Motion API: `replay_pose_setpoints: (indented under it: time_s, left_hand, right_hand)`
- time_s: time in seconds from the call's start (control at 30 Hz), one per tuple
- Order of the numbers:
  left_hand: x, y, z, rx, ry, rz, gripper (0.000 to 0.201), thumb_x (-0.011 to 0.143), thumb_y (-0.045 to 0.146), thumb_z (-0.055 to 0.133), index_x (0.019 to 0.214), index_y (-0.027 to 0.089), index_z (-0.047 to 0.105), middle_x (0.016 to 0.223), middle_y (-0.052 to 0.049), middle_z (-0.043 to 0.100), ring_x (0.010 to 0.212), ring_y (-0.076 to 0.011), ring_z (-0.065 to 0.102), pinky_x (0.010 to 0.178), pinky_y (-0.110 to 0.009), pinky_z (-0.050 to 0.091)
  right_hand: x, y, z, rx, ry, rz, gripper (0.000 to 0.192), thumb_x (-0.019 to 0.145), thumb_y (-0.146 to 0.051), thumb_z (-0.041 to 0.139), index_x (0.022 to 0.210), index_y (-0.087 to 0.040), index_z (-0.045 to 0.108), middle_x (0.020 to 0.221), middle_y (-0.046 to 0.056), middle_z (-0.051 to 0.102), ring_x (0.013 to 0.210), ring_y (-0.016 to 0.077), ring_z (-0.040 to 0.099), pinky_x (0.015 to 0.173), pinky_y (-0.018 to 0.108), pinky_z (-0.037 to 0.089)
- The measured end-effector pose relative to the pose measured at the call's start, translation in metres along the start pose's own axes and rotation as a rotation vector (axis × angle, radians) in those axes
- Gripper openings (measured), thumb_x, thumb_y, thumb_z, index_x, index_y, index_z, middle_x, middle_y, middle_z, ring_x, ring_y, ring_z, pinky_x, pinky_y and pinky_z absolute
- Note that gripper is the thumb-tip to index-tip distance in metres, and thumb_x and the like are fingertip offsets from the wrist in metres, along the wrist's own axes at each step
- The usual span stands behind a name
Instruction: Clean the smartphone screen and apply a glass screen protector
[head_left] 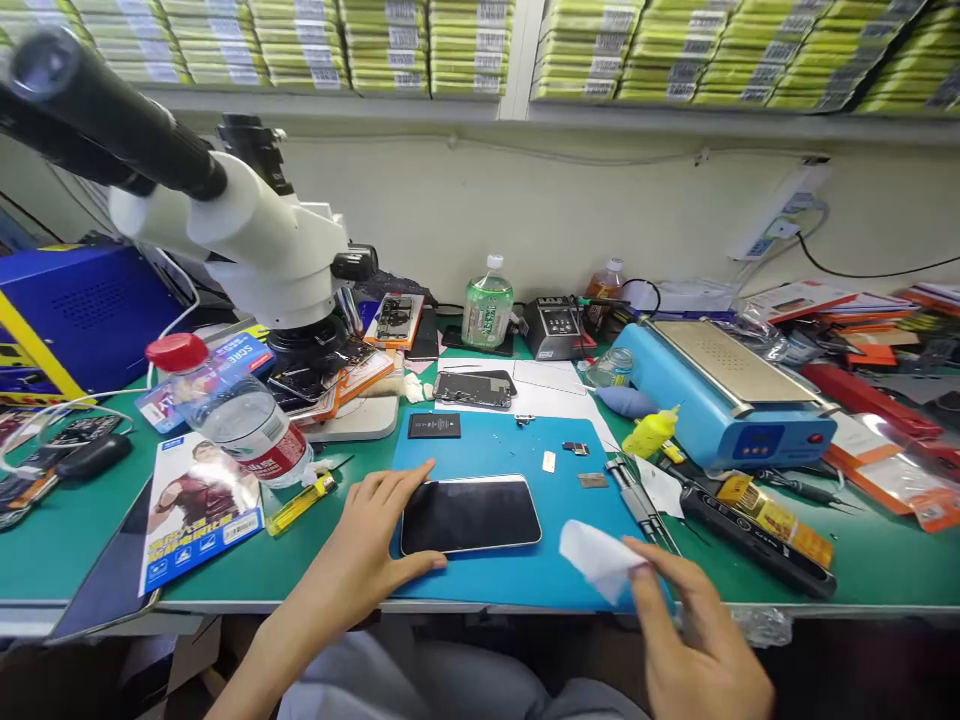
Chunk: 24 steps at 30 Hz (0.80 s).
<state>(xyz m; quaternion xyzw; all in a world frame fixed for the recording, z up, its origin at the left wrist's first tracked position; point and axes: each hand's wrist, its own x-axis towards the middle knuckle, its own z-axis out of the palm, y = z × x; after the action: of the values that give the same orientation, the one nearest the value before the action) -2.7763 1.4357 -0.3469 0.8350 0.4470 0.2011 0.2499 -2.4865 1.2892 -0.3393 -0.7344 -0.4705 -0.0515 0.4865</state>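
A smartphone (471, 516) with a dark screen lies flat on the blue mat (480, 582). My left hand (379, 530) rests at its left end, thumb and fingers apart around that end. To the right of the phone, my right hand (694, 635) pinches a white wipe (600, 558) between thumb and fingers, held over the mat. Behind the phone are a black battery (434, 426), a small white piece (549, 461), a tiny dark component (575, 448) and a grey metal plate (593, 480). An opened phone body (474, 389) lies on white paper farther back.
A microscope (277, 245) and a water bottle (244, 425) stand at the left. To the right are screwdrivers (641, 505), a yellow squeeze bottle (649, 432), a black electric tool (757, 535) and a blue heating plate machine (731, 395). A green bottle (487, 308) stands behind.
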Motion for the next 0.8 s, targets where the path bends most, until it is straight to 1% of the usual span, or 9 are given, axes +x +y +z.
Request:
replay_pose_setpoints:
  time_s: [0.07,0.1,0.17,0.23,0.33,0.43,0.57,0.7,0.8]
  left_hand:
    - [-0.001,-0.002,-0.001,-0.043,-0.003,-0.007,0.09,0.089,0.036,0.085,0.164,0.042,0.035,0.147,-0.006,0.063,0.137,-0.0338,0.053,0.118,-0.056,0.044]
    - [-0.002,-0.002,-0.002,-0.059,0.001,-0.01,0.09,0.088,0.036,0.085,0.163,0.043,0.037,0.148,-0.006,0.062,0.138,-0.0337,0.053,0.118,-0.056,0.045]
    - [-0.005,-0.003,-0.004,-0.077,0.006,-0.027,0.086,0.088,0.036,0.085,0.161,0.043,0.04,0.149,-0.006,0.06,0.14,-0.0339,0.051,0.118,-0.055,0.046]
    - [-0.007,-0.003,-0.007,-0.084,-0.006,-0.049,0.083,0.089,0.036,0.085,0.159,0.044,0.042,0.15,-0.005,0.06,0.141,-0.0341,0.051,0.118,-0.055,0.047]
    - [-0.01,-0.004,-0.009,-0.094,-0.04,-0.077,0.082,0.092,0.039,0.082,0.159,0.049,0.036,0.151,-0.003,0.059,0.142,-0.0329,0.051,0.118,-0.056,0.047]
    - [-0.01,-0.007,-0.009,-0.108,-0.083,-0.076,0.085,0.093,0.042,0.08,0.16,0.054,0.029,0.152,-0.001,0.057,0.142,-0.0323,0.051,0.119,-0.058,0.047]
    - [-0.01,-0.007,-0.01,-0.077,-0.108,-0.062,0.09,0.094,0.044,0.079,0.162,0.057,0.022,0.153,-0.001,0.055,0.144,-0.0322,0.049,0.121,-0.061,0.045]
    - [-0.01,-0.006,-0.017,0.018,-0.122,-0.061,0.097,0.094,0.047,0.079,0.165,0.056,0.014,0.168,0.0,0.043,0.154,-0.0325,0.037,0.125,-0.061,0.041]
    - [-0.012,-0.007,-0.025,0.03,-0.142,-0.058,0.093,0.095,0.047,0.078,0.165,0.055,0.018,0.165,0.001,0.047,0.152,-0.0311,0.041,0.124,-0.059,0.042]
  right_hand:
    - [0.003,0.019,-0.017,-0.007,0.009,0.239,0.041,0.098,-0.062,0.065,0.11,-0.025,0.078,0.11,0.007,0.081,0.098,0.0286,0.076,0.086,0.038,0.058]
    - [0.004,0.026,-0.022,0.005,0.014,0.31,0.049,0.094,-0.068,0.066,0.11,-0.023,0.078,0.109,0.007,0.082,0.096,0.0297,0.076,0.086,0.038,0.059]
    - [0.008,0.033,-0.028,0.013,0.025,0.346,0.053,0.091,-0.071,0.068,0.11,-0.022,0.079,0.107,0.008,0.082,0.094,0.0305,0.076,0.087,0.04,0.059]
    - [0.013,0.031,-0.027,-0.023,0.036,0.235,0.042,0.095,-0.063,0.07,0.108,-0.023,0.079,0.105,0.007,0.081,0.094,0.0288,0.076,0.089,0.039,0.057]
    - [0.023,0.024,-0.017,-0.111,0.01,-0.092,0.018,0.103,-0.04,0.068,0.107,-0.025,0.077,0.104,0.004,0.079,0.096,0.023,0.074,0.093,0.035,0.055]
    - [0.031,0.021,-0.005,-0.182,-0.081,-0.316,0.014,0.106,-0.028,0.064,0.115,-0.024,0.075,0.11,0.004,0.075,0.102,0.0207,0.071,0.097,0.034,0.052]
    - [0.033,0.024,0.004,-0.319,-0.186,-0.395,0.028,0.108,-0.028,0.058,0.132,-0.022,0.071,0.12,0.009,0.071,0.112,0.0287,0.067,0.099,0.045,0.049]
    - [0.031,0.015,0.001,-0.302,-0.16,-0.444,0.038,0.105,-0.018,0.055,0.141,-0.013,0.066,0.137,0.019,0.067,0.133,0.0386,0.06,0.113,0.059,0.045]
    - [0.028,-0.001,-0.004,-0.203,-0.164,-0.498,0.032,0.102,-0.009,0.06,0.131,-0.014,0.071,0.13,0.016,0.071,0.131,0.0331,0.064,0.118,0.054,0.046]
